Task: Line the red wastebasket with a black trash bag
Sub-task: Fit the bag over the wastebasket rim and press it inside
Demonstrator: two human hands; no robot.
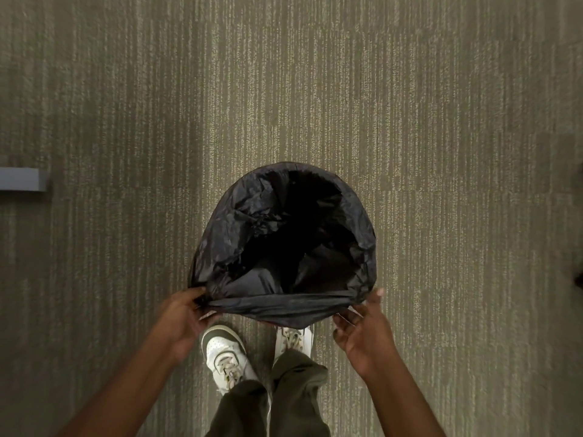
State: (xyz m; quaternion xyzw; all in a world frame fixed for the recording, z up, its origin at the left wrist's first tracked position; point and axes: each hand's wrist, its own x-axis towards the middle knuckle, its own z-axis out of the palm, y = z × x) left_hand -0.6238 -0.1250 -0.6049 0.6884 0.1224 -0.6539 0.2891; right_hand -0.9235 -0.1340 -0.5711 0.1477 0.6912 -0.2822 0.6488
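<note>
Left hand (184,313): fingers pinched on the near-left hem of the black trash bag (239,234). Right hand (362,326): fingers half-curled at the near-right hem; contact unclear. Bag: mouth up, spread over the wastebasket (206,315), on striped carpet (441,121) before white sneakers (225,354). Wastebasket: nearly hidden, a reddish sliver showing near the left fingers.

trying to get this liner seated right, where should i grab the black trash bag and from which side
Grip the black trash bag at its folded-over hem on the near edge, from the person's side, at the two near corners. That hem is stretched in a taut band there while the rest already drapes over the rim. The left hand pinches the left corner; the right hand sits at the right corner, its fingers loose.
</note>
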